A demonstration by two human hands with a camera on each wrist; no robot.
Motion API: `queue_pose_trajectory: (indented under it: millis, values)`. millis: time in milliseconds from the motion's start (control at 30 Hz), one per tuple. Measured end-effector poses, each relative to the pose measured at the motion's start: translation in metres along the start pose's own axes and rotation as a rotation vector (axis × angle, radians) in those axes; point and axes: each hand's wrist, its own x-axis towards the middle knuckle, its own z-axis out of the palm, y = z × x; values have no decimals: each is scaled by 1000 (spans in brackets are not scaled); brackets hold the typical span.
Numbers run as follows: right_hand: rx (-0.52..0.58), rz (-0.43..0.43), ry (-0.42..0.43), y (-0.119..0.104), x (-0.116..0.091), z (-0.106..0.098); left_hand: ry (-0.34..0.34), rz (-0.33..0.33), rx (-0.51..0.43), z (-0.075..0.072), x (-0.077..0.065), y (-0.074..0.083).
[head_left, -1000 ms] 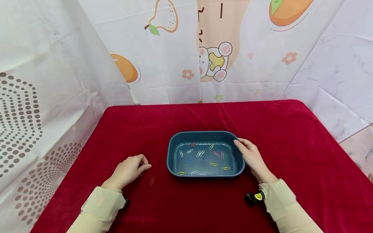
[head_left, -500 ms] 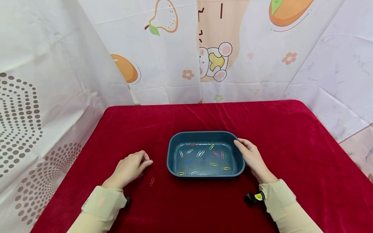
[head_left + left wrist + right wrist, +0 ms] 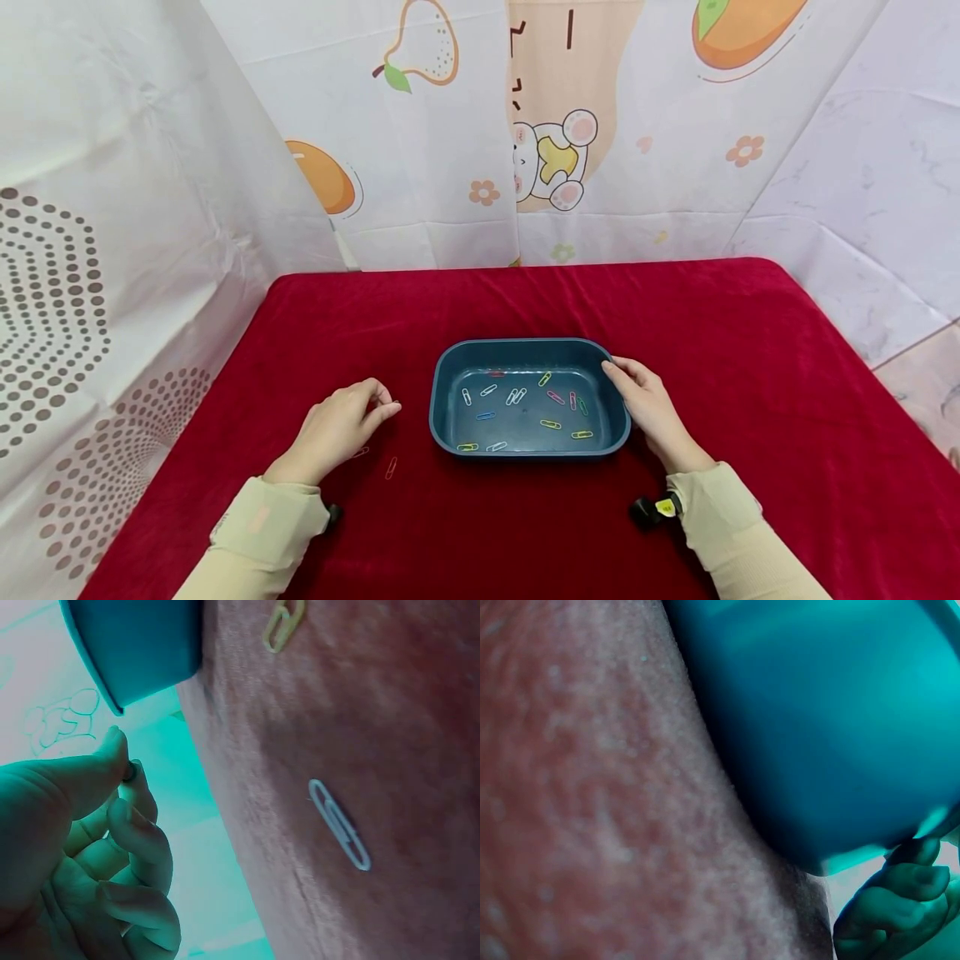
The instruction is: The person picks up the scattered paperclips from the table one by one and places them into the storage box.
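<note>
My left hand (image 3: pixel 337 429) is raised over the cloth left of the blue plastic tray (image 3: pixel 525 455). Thumb and index finger pinch a paper clip (image 3: pixel 131 772), mostly hidden, with only a small dark bit showing. Two loose clips lie below that hand: a reddish paper clip (image 3: pixel 391 468) and another pale paper clip (image 3: pixel 362 452) close to the wrist. My right hand (image 3: pixel 651 404) grips the tray's right end, thumb over the rim and fingers outside. Scattered flat inside the tray are several clips, among them a blue paper clip (image 3: pixel 486 415) and a green paper clip (image 3: pixel 582 406).
A red velvety cloth (image 3: pixel 480 533) covers the table. Printed white curtains (image 3: pixel 420 167) hang behind its far edge and along the sides. Each wrist wears a strapped camera, such as the black one (image 3: pixel 647 512) at the right.
My left hand has risen slightly and shifted right toward the tray, pinching the paper clip. The right hand, the tray and the loose clips have stayed in place.
</note>
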Motion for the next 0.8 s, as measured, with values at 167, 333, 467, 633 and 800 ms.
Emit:
queue_pose_trajectory:
  millis: [167, 333, 467, 633, 800]
  values:
    - [-8, -3, -1, 0, 0, -1, 34, 24, -13, -3, 1, 7]
    - [-8, -7, -3, 0, 0, -1, 48, 31, -44, -7, 1, 14]
    - [-3, -3, 1, 0, 0, -1, 71, 46, -57, -10, 1, 19]
    - [-5, -2, 3, 0, 0, 0, 127, 79, -75, -12, 2, 24]
    - [-4, -6, 1, 0, 0, 0, 172, 110, -84, -12, 3, 27]
